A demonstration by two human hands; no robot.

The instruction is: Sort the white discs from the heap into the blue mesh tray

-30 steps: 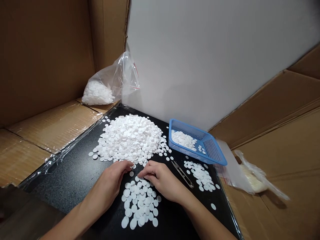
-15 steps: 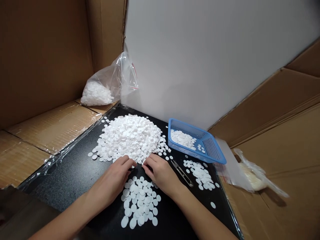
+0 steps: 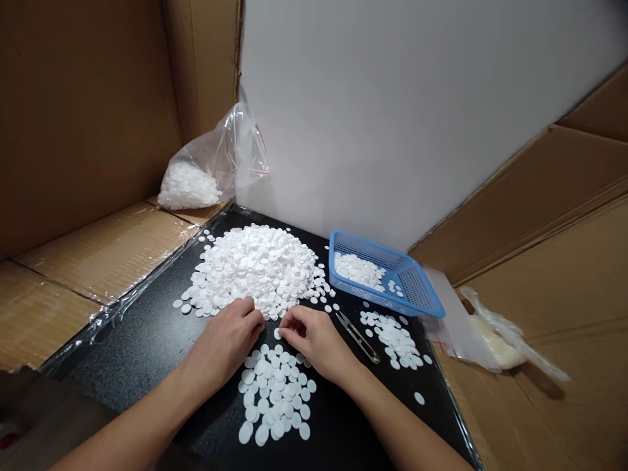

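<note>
1. The left hand point(image 3: 230, 335) curls its fingers together at centre; I cannot tell whether they pinch anything.
2. The right hand point(image 3: 280, 328) bunches its fingertips against a white disc point(image 3: 277, 333); grip unclear.
3. Lower centre, a spread-out batch point(image 3: 277, 398) lies separated.
4. Above, the heap point(image 3: 260, 268) dwarfs it: much seems left.

bare left hand point(image 3: 229, 339) with fingertips hidden, bare forearms point(image 3: 142, 417) cut off below, blurred red patch point(image 3: 7, 439) at left edge
</note>
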